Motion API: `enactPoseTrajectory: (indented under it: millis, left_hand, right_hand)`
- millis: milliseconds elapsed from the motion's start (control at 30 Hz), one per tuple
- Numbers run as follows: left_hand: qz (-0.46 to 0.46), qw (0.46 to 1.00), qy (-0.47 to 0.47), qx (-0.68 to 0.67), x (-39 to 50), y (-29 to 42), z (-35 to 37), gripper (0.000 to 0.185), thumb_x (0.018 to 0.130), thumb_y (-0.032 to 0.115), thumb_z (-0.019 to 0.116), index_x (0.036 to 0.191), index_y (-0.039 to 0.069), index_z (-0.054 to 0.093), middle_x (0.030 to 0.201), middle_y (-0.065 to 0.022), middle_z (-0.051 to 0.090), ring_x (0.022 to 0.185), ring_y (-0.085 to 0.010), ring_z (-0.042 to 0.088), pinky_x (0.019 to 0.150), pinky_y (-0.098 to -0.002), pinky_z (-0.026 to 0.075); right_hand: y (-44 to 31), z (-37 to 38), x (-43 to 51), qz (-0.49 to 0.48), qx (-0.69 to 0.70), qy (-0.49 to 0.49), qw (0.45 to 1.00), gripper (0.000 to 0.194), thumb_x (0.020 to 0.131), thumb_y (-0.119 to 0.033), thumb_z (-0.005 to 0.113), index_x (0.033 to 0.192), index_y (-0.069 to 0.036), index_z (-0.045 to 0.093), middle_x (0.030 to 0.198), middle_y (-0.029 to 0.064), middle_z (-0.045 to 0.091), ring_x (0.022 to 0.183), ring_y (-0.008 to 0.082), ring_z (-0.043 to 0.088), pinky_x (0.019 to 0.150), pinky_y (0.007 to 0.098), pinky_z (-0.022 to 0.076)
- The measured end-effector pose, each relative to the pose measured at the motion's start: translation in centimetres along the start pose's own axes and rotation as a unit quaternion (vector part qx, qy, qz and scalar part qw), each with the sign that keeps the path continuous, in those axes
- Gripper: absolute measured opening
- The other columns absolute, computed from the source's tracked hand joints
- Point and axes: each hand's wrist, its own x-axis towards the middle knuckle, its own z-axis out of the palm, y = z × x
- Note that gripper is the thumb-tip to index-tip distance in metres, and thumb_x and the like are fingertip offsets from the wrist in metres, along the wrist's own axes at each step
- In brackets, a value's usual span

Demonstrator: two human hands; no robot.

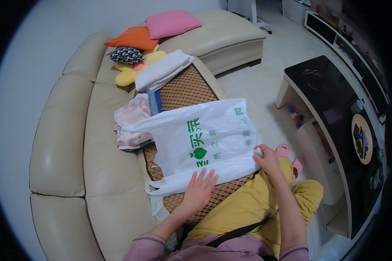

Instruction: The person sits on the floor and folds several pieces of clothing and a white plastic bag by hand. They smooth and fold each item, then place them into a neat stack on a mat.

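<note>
A white plastic shopping bag [176, 143] with green print lies spread flat over a brown woven seat mat [187, 88] on the sofa. Its handles point to the left, towards the sofa back. My left hand [201, 187] rests with fingers spread on the bag's near edge. At the bag's near right corner, my right hand [267, 159] pinches the plastic between thumb and fingers. Just beyond the handles, a pile of folded clothes [134, 119] sits partly under the bag. Farther back lies a folded white cloth [163, 70].
The beige leather sofa [111, 163] runs along the wall. Pink [173, 24] and orange cushions [130, 38] and a yellow plush toy [125, 76] lie at its far end. To the right stands a black-topped coffee table [333, 107] carrying a round tray [357, 156]. Pink slippers [282, 150] are below.
</note>
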Motion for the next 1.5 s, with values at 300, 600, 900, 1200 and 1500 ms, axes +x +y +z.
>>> enactPoseTrajectory:
  millis: [300,600,900,1200,1500]
  left_hand:
    - [0.059,0.983,0.011,-0.172,1.9,-7.0,4.7,0.046,0.080,0.009,0.070,0.126,0.010,0.064,0.122,-0.0125,0.067,0.113,-0.0307,0.064,0.097,-0.0408,0.051]
    - [-0.168,0.968,-0.142,-0.123,4.6,-15.4,1.0,0.048,0.088,0.057,0.065,0.090,0.009,0.073,0.080,-0.0163,0.069,0.079,-0.0366,0.067,0.069,-0.0455,0.051]
    - [-0.035,0.992,0.121,0.023,4.6,-12.9,0.1,0.046,0.078,0.040,0.078,0.110,0.009,0.066,0.113,-0.0118,0.066,0.104,-0.0329,0.062,0.086,-0.0462,0.049]
    - [0.132,0.991,-0.022,-0.006,5.6,-9.3,2.0,0.067,0.077,0.003,0.065,0.142,0.010,0.050,0.149,-0.0152,0.046,0.131,-0.0345,0.051,0.111,-0.0477,0.042]
    - [0.012,0.985,-0.082,-0.154,6.5,-12.1,-0.8,0.026,0.084,0.018,0.069,0.110,0.013,0.071,0.104,-0.0107,0.071,0.097,-0.0319,0.066,0.080,-0.0421,0.054]
  right_hand:
    - [-5.5,-0.5,-3.9,-0.279,-0.274,-0.061,0.918,0.038,0.078,-0.015,0.070,0.116,-0.011,0.066,0.122,0.0068,0.066,0.123,0.0273,0.055,0.114,0.0526,0.0328]
    - [1.1,-0.8,2.5,0.033,0.011,-0.124,0.992,0.042,0.073,-0.033,0.084,0.097,-0.001,0.070,0.086,0.0159,0.071,0.078,0.0323,0.068,0.072,0.0382,0.0516]
    - [3.7,1.7,3.8,0.096,-0.110,-0.045,0.988,0.036,0.088,-0.037,0.070,0.102,-0.005,0.063,0.092,0.0186,0.070,0.089,0.0361,0.068,0.078,0.0456,0.0513]
    - [-0.8,0.2,3.2,-0.110,-0.205,0.091,0.968,0.030,0.077,-0.014,0.075,0.103,-0.008,0.062,0.111,0.0147,0.064,0.111,0.0349,0.059,0.088,0.0440,0.0484]
    - [-4.1,0.8,0.5,-0.246,-0.235,-0.021,0.940,0.034,0.077,-0.026,0.077,0.105,-0.010,0.067,0.103,0.0129,0.070,0.103,0.0295,0.064,0.096,0.0467,0.0440]
